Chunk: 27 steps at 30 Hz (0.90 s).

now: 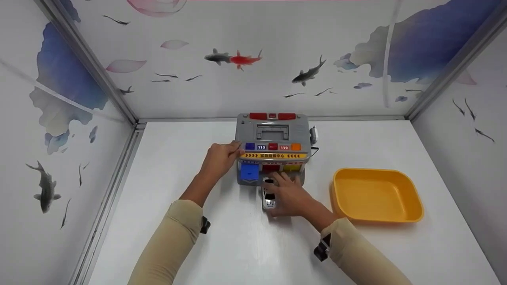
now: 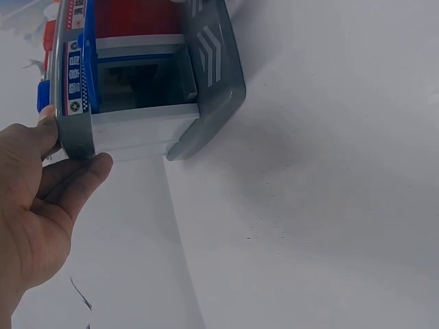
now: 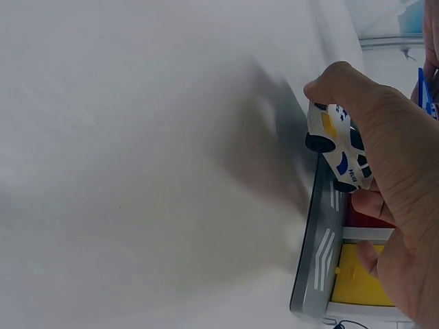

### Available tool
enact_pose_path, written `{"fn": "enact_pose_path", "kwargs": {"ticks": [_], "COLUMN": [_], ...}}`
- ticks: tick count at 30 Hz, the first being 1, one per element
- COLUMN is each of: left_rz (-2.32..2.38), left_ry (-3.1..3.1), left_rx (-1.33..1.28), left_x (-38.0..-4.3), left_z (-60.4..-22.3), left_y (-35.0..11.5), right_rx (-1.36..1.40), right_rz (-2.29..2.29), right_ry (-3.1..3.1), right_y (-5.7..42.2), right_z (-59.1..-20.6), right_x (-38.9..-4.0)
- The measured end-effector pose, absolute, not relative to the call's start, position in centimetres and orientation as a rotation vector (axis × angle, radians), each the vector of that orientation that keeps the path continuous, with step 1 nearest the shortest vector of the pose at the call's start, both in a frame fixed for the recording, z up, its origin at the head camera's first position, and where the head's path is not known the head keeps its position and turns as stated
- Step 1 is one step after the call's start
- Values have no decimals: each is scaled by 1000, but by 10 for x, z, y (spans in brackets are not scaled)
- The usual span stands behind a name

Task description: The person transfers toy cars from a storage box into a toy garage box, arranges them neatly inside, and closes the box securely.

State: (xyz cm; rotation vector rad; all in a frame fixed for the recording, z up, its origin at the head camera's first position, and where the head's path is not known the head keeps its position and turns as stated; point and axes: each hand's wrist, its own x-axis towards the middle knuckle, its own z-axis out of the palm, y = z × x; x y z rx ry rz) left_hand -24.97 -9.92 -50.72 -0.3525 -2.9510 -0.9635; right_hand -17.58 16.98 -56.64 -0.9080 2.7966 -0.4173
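Note:
A grey toy emergency station (image 1: 243, 132) stands on the table against the back wall. My left hand (image 1: 220, 159) grips its front left roof corner, thumb above and fingers under the edge in the left wrist view. The blue door (image 1: 249, 172) is swung up, and the bay behind it shows open. The red door (image 1: 271, 168) and the yellow door (image 1: 292, 168) are down. My right hand (image 1: 291, 198) holds a small white toy police car (image 3: 341, 147) between thumb and fingers. That car is at the station's front, before the red door.
A yellow plastic tub (image 1: 376, 174) sits on the right of the white table (image 1: 233, 245). A small white handset-like part (image 1: 313, 135) hangs on the station's right side. Printed walls enclose the table at the back and both sides.

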Motion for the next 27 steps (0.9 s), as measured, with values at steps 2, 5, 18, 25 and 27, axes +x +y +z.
{"fn": "enact_pose_path", "kwargs": {"ticks": [2,5,18,25,27], "left_rz": [-970,-974,-959,-950,-947], "left_ry": [-2952,-2958,-2983,-2980,-2974], "left_rx": [-351,-350,-335,-320,-323], "left_x": [-249,-249,-249,-248,-248], "left_z": [-507,-507,-507,-509,-509], "left_y": [-100,-100,-99,-98,-97], "right_rx": [-897,-886,-762,-727,-709], "right_rz": [-416,-415,-406,-397,-388], "right_ry": [2787,2778,2753,2768,2768], "right_y": [164,155,125,118,116], "right_z": [-567,-569,-574,-578,-579], "right_x": [-176,-177,-182,-185,-186]}}
